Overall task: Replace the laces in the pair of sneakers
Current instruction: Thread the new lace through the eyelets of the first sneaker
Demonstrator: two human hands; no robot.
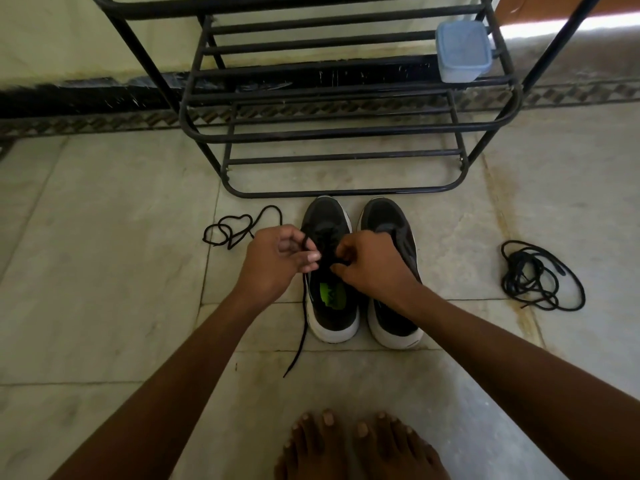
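Two black sneakers with white soles stand side by side on the floor, toes pointing away from me: the left sneaker (329,306) with a green insole patch and the right sneaker (391,216). Over the left sneaker's eyelets, my left hand (273,261) pinches a loop of its black lace (299,337), whose free end trails down to the floor on the shoe's left. My right hand (370,265) pinches the lace on the other side. The eyelet area is partly hidden by my fingers.
A loose black lace (232,228) lies on the floor to the left; a bigger tangle of black lace (536,278) lies to the right. A black metal shoe rack (346,133) stands just beyond the sneakers, holding a blue plastic container (462,51). My bare feet (356,448) are at the bottom.
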